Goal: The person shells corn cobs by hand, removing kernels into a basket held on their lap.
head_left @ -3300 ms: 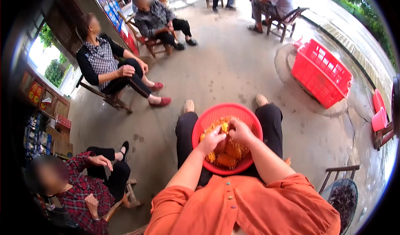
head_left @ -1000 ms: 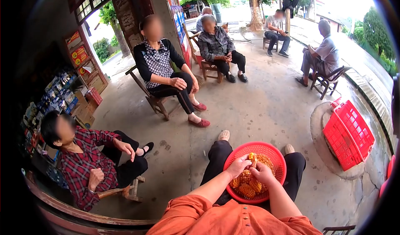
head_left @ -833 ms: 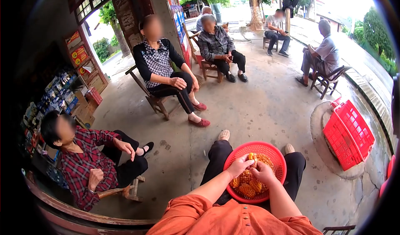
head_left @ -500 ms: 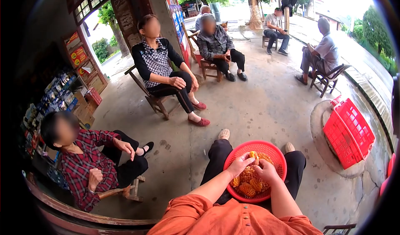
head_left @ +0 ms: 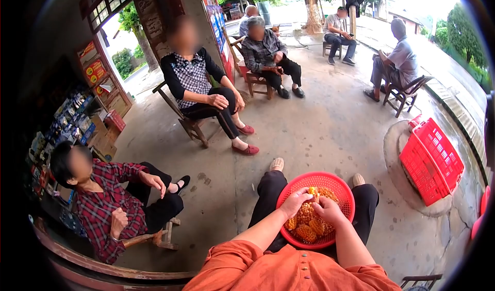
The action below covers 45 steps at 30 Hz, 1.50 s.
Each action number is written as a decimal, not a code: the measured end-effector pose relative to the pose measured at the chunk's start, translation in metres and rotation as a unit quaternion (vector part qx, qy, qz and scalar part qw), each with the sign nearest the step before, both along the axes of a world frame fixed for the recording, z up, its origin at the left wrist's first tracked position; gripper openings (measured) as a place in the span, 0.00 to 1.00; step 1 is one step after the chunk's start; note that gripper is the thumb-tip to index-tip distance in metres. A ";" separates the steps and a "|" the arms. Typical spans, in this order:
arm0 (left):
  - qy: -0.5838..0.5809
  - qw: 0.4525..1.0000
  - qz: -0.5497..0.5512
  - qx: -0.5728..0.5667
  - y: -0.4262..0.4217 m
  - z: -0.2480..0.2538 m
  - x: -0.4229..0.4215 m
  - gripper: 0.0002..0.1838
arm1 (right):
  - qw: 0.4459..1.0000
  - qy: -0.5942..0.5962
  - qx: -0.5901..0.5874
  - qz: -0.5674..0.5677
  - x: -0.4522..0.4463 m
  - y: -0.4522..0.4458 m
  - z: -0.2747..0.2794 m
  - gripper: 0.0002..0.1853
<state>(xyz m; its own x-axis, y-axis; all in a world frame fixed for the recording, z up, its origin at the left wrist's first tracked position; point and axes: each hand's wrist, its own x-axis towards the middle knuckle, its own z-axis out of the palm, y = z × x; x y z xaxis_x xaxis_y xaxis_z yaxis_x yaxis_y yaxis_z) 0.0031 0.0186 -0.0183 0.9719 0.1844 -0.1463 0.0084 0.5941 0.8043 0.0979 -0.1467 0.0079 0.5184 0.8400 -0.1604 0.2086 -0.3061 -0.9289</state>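
Note:
A round red basket rests on my lap between my knees. It holds several corn cobs and loose orange kernels. Over the basket, my left hand is closed on a piece of corn, whose yellow kernels show at the fingertips. From the other side my right hand closes on the same piece, the two hands nearly touching. The fingers hide most of it.
Two people sit at the left, with shelves of goods behind them. Several others sit on chairs farther back. A red crate stands on the floor at the right, and a chair top shows at the bottom right.
Since the oldest frame the view has swung up and left, so the basket appears lower and farther right. Both hands stay at the corn with small finger shifts. One seated person's hand has risen.

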 end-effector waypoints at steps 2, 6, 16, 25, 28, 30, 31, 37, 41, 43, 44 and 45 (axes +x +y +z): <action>-0.004 1.000 0.002 0.002 0.000 -0.002 0.000 0.16 | 0.999 0.032 -0.018 0.004 -0.003 -0.001 0.009 0.13; 0.002 1.000 -0.004 0.015 0.002 -0.002 0.001 0.17 | 0.996 0.090 -0.009 -0.005 -0.009 -0.003 0.033 0.14; 0.009 1.000 -0.007 -0.021 -0.003 0.013 -0.001 0.14 | 0.979 0.200 0.024 -0.010 0.002 -0.006 0.025 0.15; 0.009 0.999 0.033 0.014 -0.002 0.011 -0.003 0.14 | 0.999 0.048 0.016 0.015 0.004 -0.003 0.006 0.17; 0.051 0.997 0.051 0.004 -0.003 0.018 -0.004 0.14 | 0.993 -0.078 0.014 -0.089 0.008 -0.001 0.015 0.16; 0.043 0.999 0.021 0.022 -0.004 0.024 -0.005 0.14 | 0.986 -0.057 0.072 -0.142 0.012 0.000 0.003 0.13; 0.035 0.999 0.015 0.018 -0.005 0.022 -0.004 0.14 | 0.988 -0.017 0.070 -0.138 0.013 -0.002 0.009 0.12; 0.045 0.998 -0.008 0.039 -0.007 0.026 -0.003 0.15 | 0.981 0.068 0.137 -0.118 0.013 -0.001 0.014 0.10; 0.031 0.997 -0.018 0.062 -0.009 0.027 -0.003 0.16 | 0.984 0.069 0.121 -0.111 0.009 0.000 0.020 0.10; 0.023 0.997 -0.022 0.064 -0.009 0.028 -0.003 0.17 | 0.983 0.047 0.127 -0.121 0.007 0.000 0.021 0.09; 0.024 0.998 -0.030 0.058 -0.009 0.027 -0.002 0.16 | 0.983 0.046 0.127 -0.121 0.007 0.000 0.022 0.09; 0.025 0.998 -0.037 0.053 -0.009 0.026 -0.002 0.16 | 0.985 0.040 0.119 -0.120 0.007 0.000 0.023 0.09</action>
